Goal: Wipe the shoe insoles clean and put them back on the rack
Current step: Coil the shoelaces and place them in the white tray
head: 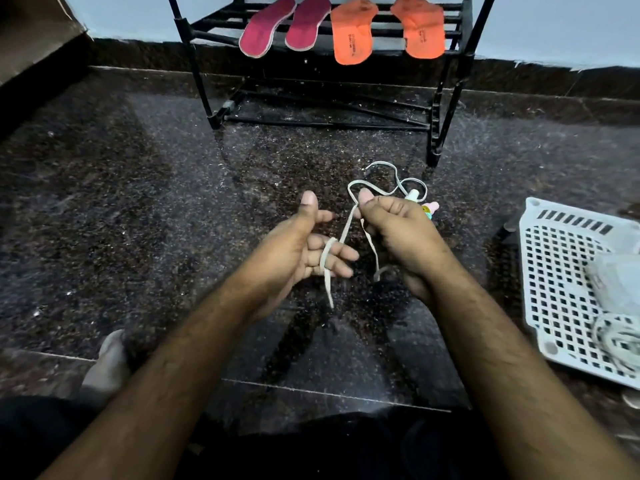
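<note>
While the insoles point(341, 27) sit on the rack point(450, 81), the right hand point(398, 230) pinches a white lace point(346, 230) looped over the left hand's point(304, 251) spread fingers, seemingly winding it.

Four insoles point(341, 27) lie on the rack point(446, 109); basket point(554, 271) at right, nearer
</note>
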The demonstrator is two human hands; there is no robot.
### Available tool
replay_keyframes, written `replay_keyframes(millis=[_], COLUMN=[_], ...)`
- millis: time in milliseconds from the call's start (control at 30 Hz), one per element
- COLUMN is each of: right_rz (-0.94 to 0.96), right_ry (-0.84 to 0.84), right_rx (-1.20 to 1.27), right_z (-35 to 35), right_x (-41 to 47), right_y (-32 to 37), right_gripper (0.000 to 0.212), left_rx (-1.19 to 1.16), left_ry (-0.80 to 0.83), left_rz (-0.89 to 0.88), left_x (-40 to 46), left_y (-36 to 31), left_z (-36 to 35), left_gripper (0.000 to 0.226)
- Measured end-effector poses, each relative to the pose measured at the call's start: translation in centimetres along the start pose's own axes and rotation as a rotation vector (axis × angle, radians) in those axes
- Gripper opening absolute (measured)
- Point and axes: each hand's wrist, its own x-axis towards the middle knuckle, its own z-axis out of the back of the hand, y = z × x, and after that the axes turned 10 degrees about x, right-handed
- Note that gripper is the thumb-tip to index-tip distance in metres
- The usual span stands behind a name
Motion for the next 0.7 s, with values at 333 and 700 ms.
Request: replay_keyframes(millis=[333, 700], right_rz=[-0.160, -0.074], right_ry=[0.823, 0.485], right_rx=[-0.463, -0.052], right_z=[-0.9, -1.4], right_x=[-1.2, -1.2], right_y=[-0.9, -0.1], right_gripper=[0.034, 0.033], left_rx=[-0.523, -0.091], left_ry=[-0.300, -0.173], left_rz=[-0.191, -0.052], left_x=[0.2, 0.1], left_y=[-0.5, -0.1], left_z=[2.6, -0.1], left_gripper=[0.067, 0.077])
